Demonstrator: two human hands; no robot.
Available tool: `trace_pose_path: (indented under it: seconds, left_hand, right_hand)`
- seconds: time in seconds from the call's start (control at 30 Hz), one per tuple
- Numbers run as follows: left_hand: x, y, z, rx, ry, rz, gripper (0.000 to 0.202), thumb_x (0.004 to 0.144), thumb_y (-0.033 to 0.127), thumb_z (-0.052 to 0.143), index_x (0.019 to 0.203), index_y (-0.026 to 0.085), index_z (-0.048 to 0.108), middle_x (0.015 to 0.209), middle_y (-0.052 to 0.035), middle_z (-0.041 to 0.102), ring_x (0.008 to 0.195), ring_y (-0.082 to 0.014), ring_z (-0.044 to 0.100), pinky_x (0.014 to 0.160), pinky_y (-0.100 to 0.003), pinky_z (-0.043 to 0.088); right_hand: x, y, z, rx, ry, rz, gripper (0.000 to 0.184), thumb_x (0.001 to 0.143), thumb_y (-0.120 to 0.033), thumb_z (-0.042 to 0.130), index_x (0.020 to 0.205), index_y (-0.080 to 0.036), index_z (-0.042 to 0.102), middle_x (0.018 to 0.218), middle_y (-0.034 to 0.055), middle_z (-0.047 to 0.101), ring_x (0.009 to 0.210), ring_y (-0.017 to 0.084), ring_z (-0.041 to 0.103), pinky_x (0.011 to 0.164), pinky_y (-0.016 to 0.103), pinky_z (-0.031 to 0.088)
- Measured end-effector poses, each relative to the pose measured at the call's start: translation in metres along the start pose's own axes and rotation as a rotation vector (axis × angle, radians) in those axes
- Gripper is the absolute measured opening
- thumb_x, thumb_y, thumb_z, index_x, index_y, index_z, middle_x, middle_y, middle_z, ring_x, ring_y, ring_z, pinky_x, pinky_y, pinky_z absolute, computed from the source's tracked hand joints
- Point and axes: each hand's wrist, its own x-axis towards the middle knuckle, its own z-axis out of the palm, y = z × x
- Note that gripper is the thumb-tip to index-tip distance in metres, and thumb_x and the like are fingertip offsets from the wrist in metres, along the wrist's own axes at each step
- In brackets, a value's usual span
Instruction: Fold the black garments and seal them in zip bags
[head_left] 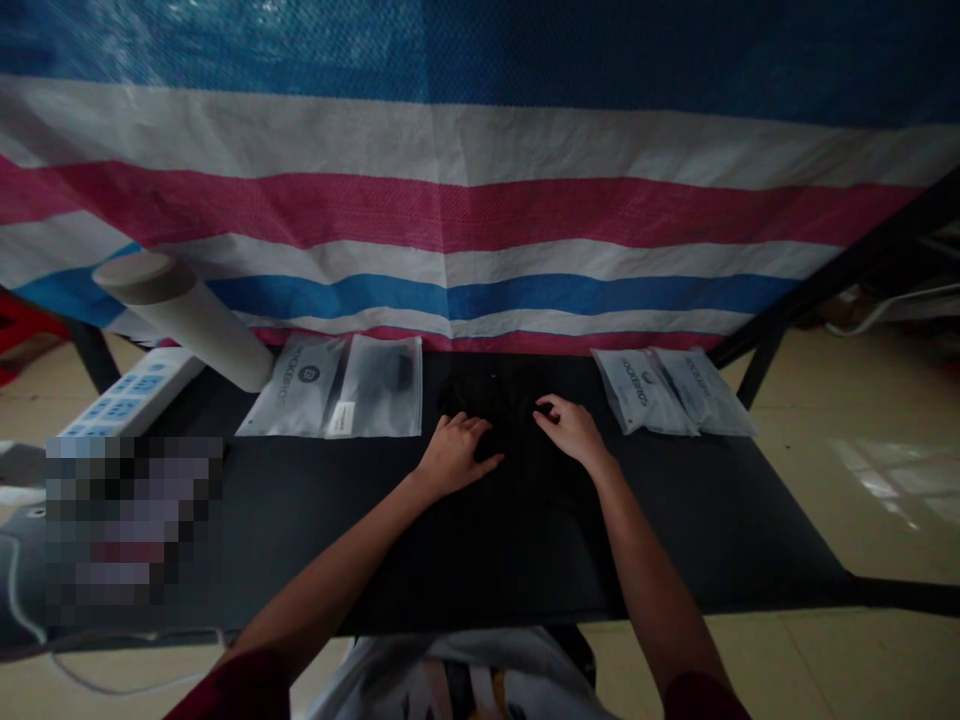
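A black, soft-looking cloth item lies on the dark table between my hands. Its outline is hard to make out against the black surface. My left hand rests on its near left part, palm down, with the fingers spread and the thumb pointing right. At its right side, my right hand has its fingers curled, the thumb and forefinger close together at the black cloth. What lies between those fingertips is too dark to see clearly.
Frosted zip bags lie left of the cloth, and more printed bags lie to the right. A pale bottle leans by a white power strip. A blurred-out object sits front left. A striped tarp hangs behind the table.
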Motion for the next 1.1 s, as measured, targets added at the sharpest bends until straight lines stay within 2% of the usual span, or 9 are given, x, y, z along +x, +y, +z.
trace_pose_path:
  seconds: [0.13, 0.3, 0.37, 0.47, 0.67, 0.8, 0.9, 1.0, 1.1]
  left_hand:
    - [0.001, -0.01, -0.009, -0.075, 0.126, -0.023, 0.018, 0.075, 0.032, 0.065, 0.088, 0.02, 0.061, 0.086, -0.0059, 0.066, 0.087, -0.0267, 0.06, 0.081, -0.042, 0.043]
    - [-0.004, -0.047, -0.056, -0.295, 1.158, -0.424, 0.031, 0.07, 0.018, 0.047, 0.101, 0.021, 0.044, 0.1, -0.0058, 0.052, 0.092, -0.022, 0.054, 0.077, -0.036, 0.044]
    - [-0.009, -0.055, -0.073, -0.391, 1.267, -0.364, 0.038, 0.068, 0.021, 0.048, 0.105, 0.022, 0.039, 0.106, -0.0062, 0.049, 0.095, -0.0213, 0.053, 0.078, -0.035, 0.044]
    - [-0.016, -0.058, -0.079, -0.477, 1.125, -0.315, 0.039, 0.066, 0.023, 0.054, 0.103, 0.023, 0.04, 0.104, -0.0051, 0.049, 0.095, -0.0202, 0.053, 0.079, -0.033, 0.044]
    - [-0.027, -0.082, -0.059, -0.348, 0.928, -0.462, 0.032, 0.066, 0.016, 0.051, 0.097, 0.021, 0.05, 0.1, -0.005, 0.054, 0.085, -0.0169, 0.055, 0.071, -0.029, 0.045]
    - [-0.038, -0.097, -0.068, -0.267, 0.508, -0.315, 0.031, 0.065, 0.021, 0.055, 0.095, 0.02, 0.06, 0.098, -0.0057, 0.059, 0.09, -0.0214, 0.058, 0.076, -0.033, 0.048]
    - [-0.042, -0.093, -0.081, -0.433, 0.194, -0.231, 0.029, 0.072, 0.033, 0.057, 0.097, 0.019, 0.063, 0.083, -0.0038, 0.064, 0.08, -0.021, 0.061, 0.071, -0.032, 0.048]
    - [-0.042, -0.085, -0.085, -0.565, 0.322, -0.348, 0.038, 0.086, 0.046, 0.04, 0.095, 0.017, 0.062, 0.059, -0.0009, 0.057, 0.059, -0.0178, 0.056, 0.058, -0.029, 0.044]
    - [-0.039, -0.079, -0.078, -0.304, 0.458, -0.572, 0.044, 0.088, 0.056, 0.041, 0.091, 0.018, 0.063, 0.06, -0.0022, 0.059, 0.056, -0.0181, 0.057, 0.054, -0.027, 0.04]
  right_hand:
    - [-0.001, 0.0, -0.001, -0.023, -0.008, -0.006, 0.025, 0.087, -0.038, 0.056, 0.107, -0.026, 0.065, 0.072, 0.0006, 0.07, 0.069, 0.019, 0.066, 0.062, 0.027, 0.041]
    - [-0.001, -0.001, -0.001, -0.036, -0.015, -0.015, 0.026, 0.087, -0.037, 0.055, 0.108, -0.025, 0.066, 0.073, 0.0011, 0.07, 0.07, 0.02, 0.067, 0.061, 0.027, 0.04]
    - [-0.001, -0.002, 0.0, 0.007, -0.037, -0.015, 0.027, 0.087, -0.037, 0.054, 0.108, -0.025, 0.066, 0.071, 0.001, 0.07, 0.067, 0.019, 0.067, 0.059, 0.026, 0.04]
    - [-0.001, -0.005, 0.003, 0.043, -0.034, 0.003, 0.027, 0.087, -0.039, 0.055, 0.107, -0.025, 0.067, 0.068, 0.0006, 0.069, 0.065, 0.019, 0.067, 0.059, 0.026, 0.041]
    - [-0.001, -0.008, 0.006, -0.119, 0.062, 0.063, 0.028, 0.086, -0.039, 0.057, 0.108, -0.026, 0.068, 0.077, 0.0029, 0.073, 0.075, 0.021, 0.069, 0.062, 0.028, 0.044]
    - [-0.001, -0.006, 0.002, -0.163, 0.083, 0.104, 0.032, 0.087, -0.041, 0.056, 0.112, -0.026, 0.067, 0.081, 0.0043, 0.074, 0.08, 0.024, 0.069, 0.064, 0.03, 0.044]
    - [-0.002, -0.003, -0.004, -0.155, 0.078, 0.146, 0.032, 0.088, -0.043, 0.054, 0.11, -0.027, 0.069, 0.085, 0.005, 0.075, 0.082, 0.025, 0.07, 0.064, 0.031, 0.044]
    - [-0.003, 0.002, -0.011, -0.178, 0.077, 0.177, 0.031, 0.088, -0.047, 0.052, 0.101, -0.028, 0.073, 0.084, 0.0063, 0.075, 0.08, 0.026, 0.07, 0.062, 0.031, 0.043]
    - [-0.003, 0.007, -0.015, -0.234, 0.093, 0.189, 0.035, 0.089, -0.05, 0.05, 0.084, -0.025, 0.075, 0.078, 0.0089, 0.074, 0.077, 0.027, 0.069, 0.06, 0.031, 0.041]
